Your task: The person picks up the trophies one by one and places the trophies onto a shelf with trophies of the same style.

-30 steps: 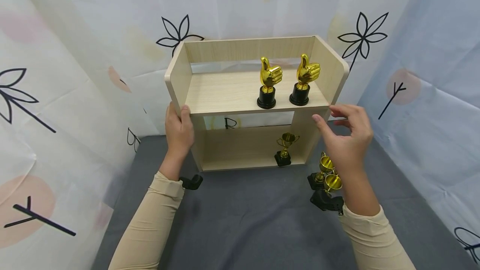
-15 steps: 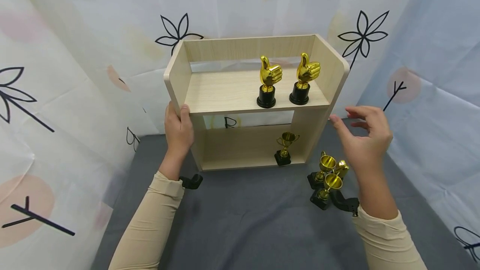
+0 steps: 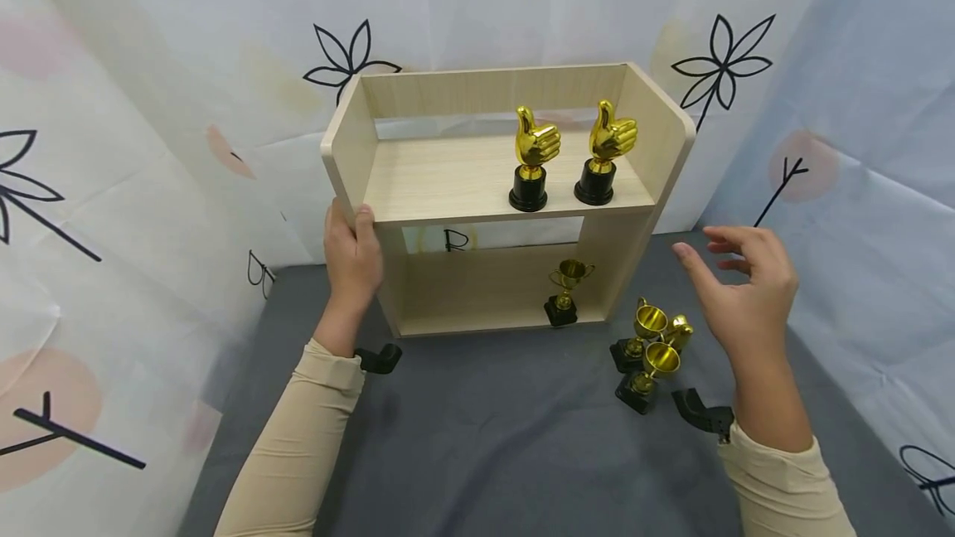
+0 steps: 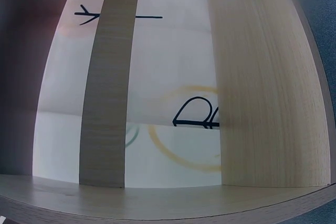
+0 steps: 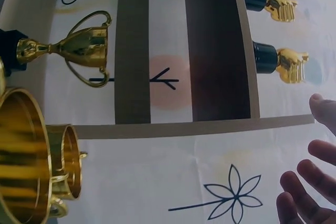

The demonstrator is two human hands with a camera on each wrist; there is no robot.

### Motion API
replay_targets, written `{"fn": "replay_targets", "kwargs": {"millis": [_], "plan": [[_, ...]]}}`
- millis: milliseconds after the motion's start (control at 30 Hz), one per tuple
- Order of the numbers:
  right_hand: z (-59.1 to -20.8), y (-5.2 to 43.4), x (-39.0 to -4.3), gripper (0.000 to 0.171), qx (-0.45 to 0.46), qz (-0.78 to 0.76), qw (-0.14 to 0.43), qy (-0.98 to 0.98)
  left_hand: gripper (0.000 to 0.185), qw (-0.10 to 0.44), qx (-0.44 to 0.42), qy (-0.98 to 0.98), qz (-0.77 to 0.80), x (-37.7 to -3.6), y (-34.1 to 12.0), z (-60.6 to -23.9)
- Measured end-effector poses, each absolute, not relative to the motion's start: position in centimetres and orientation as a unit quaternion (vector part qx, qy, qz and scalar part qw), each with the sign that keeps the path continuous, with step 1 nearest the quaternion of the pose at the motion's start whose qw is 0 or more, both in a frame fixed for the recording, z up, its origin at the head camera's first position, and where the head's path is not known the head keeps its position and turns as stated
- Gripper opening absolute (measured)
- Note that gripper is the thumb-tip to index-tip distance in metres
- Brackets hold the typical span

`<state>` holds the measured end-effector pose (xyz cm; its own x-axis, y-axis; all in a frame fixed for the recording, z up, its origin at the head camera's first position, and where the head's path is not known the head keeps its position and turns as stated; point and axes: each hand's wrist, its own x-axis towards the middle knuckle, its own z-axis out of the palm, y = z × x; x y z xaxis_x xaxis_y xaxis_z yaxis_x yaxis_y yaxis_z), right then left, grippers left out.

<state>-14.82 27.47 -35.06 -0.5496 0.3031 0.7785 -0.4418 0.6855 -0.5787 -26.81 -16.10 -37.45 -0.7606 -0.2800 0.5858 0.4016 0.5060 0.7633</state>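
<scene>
Grey cloth covers the worktop (image 3: 485,437), where a wooden shelf unit (image 3: 500,181) stands with two thumbs-up trophies (image 3: 570,156) on its upper board and one cup trophy (image 3: 567,292) below. Left hand (image 3: 352,259) grips the unit's left side, fingers curled round its edge; right hand (image 3: 742,292) hovers with fingers spread and empty, just beside the loose cup trophies (image 3: 647,350). Shelving looks partly done, and the next move likely calls for lowering onto one cup and pinching its stem.

Left hand (image 3: 352,259) curled in a grip, right hand (image 3: 746,292) raised, fingers loosely spread
</scene>
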Motion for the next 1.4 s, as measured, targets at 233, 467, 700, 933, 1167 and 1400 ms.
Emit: {"fn": "replay_targets", "kwargs": {"millis": [233,467,700,933,1167,1400], "plan": [[-35.8,28.1,-14.5,0.032,0.036,0.384,0.458,-0.801,0.052,0.35,-0.044,-0.795,-0.494,-26.8,-16.2,-37.6],[-36.6,28.9,-14.4,0.036,0.028,0.383,0.438,-0.813,0.05,0.355,-0.043,-0.795,-0.49,-26.8,-16.3,-37.5],[-37.4,29.7,-13.7,0.036,0.043,0.369,0.394,-0.84,0.05,0.353,-0.043,-0.794,-0.493,-26.7,-16.2,-37.5],[-38.5,30.6,-13.1,0.034,0.081,0.341,0.313,-0.883,0.051,0.351,-0.044,-0.795,-0.492,-26.7,-16.2,-37.5],[-39.0,31.1,-12.7,0.037,0.073,0.341,0.288,-0.892,0.051,0.347,-0.039,-0.801,-0.486,-26.8,-16.2,-37.4],[-39.5,31.6,-12.5,0.04,0.065,0.334,0.275,-0.899,0.049,0.349,-0.037,-0.799,-0.487,-26.8,-16.0,-37.3]]}}
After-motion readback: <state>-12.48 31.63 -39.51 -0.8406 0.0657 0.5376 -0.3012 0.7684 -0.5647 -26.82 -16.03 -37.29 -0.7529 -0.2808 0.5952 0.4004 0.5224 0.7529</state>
